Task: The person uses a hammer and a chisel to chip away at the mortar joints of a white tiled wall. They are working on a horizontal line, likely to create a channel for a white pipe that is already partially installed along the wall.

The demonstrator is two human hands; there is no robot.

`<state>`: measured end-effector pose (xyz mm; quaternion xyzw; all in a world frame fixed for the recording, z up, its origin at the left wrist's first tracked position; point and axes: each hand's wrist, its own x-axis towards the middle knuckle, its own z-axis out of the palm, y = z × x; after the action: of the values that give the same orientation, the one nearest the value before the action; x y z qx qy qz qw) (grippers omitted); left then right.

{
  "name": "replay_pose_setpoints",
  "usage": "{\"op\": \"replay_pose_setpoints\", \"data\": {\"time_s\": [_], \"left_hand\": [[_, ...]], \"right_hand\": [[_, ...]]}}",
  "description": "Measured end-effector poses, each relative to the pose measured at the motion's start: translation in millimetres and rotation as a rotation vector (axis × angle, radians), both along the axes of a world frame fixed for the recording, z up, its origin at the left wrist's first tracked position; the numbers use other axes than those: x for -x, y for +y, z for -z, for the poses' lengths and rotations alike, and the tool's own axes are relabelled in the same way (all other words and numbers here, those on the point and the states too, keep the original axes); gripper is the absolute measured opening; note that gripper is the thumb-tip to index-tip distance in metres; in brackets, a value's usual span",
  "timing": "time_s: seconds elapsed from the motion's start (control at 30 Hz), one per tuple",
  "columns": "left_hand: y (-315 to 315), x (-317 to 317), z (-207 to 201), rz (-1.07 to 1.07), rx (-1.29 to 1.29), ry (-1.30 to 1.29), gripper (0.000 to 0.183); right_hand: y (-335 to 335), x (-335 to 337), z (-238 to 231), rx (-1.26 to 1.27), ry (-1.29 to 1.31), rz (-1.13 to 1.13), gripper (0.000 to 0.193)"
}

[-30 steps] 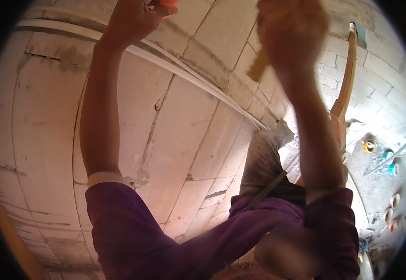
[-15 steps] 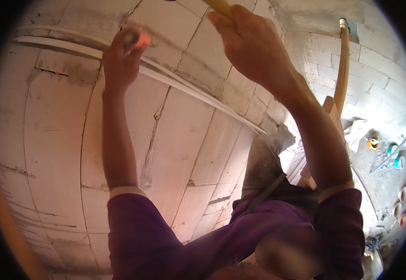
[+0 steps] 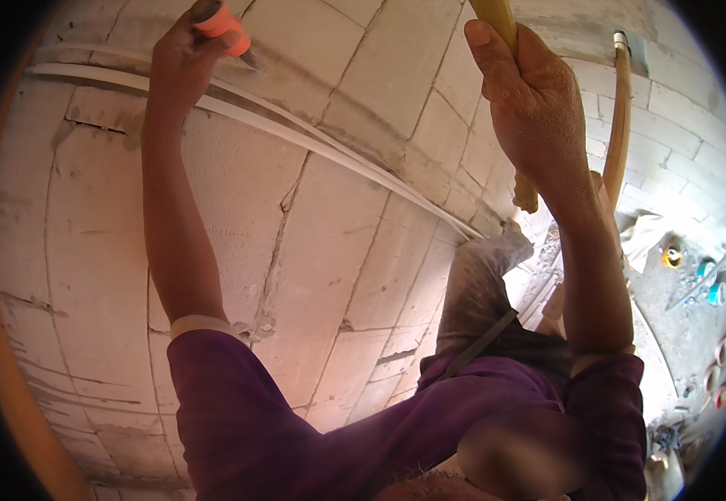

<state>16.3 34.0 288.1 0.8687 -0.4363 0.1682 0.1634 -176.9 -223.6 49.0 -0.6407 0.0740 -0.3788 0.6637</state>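
In my left hand [image 3: 178, 68], closed fingers grip a chisel [image 3: 231, 35] with an orange grip guard. Its dark metal tip points down and right, at the pale block wall [image 3: 213, 184]; I cannot tell whether it touches. My right hand [image 3: 540, 113] is wrapped round the yellow handle of a hammer [image 3: 496, 15], thumb laid along it. The handle's butt end shows below the fist, while the hammer's head is cut off by the upper edge of the picture.
Two thin white pipes [image 3: 330, 150] run slantwise along the wall. A wooden pole [image 3: 618, 125] stands to the right. On the floor at right lie several rolls of tape, among them a yellow one [image 3: 673, 256], and white crumpled sheeting [image 3: 642, 235].
My left hand has moved up and left with the chisel. My right hand has swung right, away from the left hand, with the hammer, and the handle's butt end now shows.
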Motion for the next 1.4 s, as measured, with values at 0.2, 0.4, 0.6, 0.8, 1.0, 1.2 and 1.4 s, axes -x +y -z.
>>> {"op": "replay_pose_setpoints", "data": {"time_s": [0.2,0.4,0.6,0.8,1.0,1.2,1.4], "left_hand": [[-5,-10,-5,-0.075,-0.186,-0.057,0.034],[-55,29,7,-0.033,-0.217,0.093,0.009],[-66,35,12,-0.095,-0.200,0.090,0.007],[-50,34,20,-0.048,-0.145,0.122,0.008],[-24,24,23,-0.093,-0.119,0.024,0.016],[-1,19,61,-0.088,0.022,-0.336,0.033],[3,6,65,0.140,0.560,-0.225,0.024]], "right_hand": [[3,-15,-3,0.051,-0.002,-0.042,0.049],[4,-7,-64,-0.047,-0.114,-0.006,0.044],[44,-75,-46,0.271,-0.008,-0.137,0.045],[42,-38,-71,-0.050,-0.301,-0.103,0.044],[32,-46,-77,0.279,-0.143,-0.206,0.037],[39,-64,-58,0.361,-0.122,-0.158,0.037],[20,-24,-52,0.140,-0.083,-0.095,0.041]]}}
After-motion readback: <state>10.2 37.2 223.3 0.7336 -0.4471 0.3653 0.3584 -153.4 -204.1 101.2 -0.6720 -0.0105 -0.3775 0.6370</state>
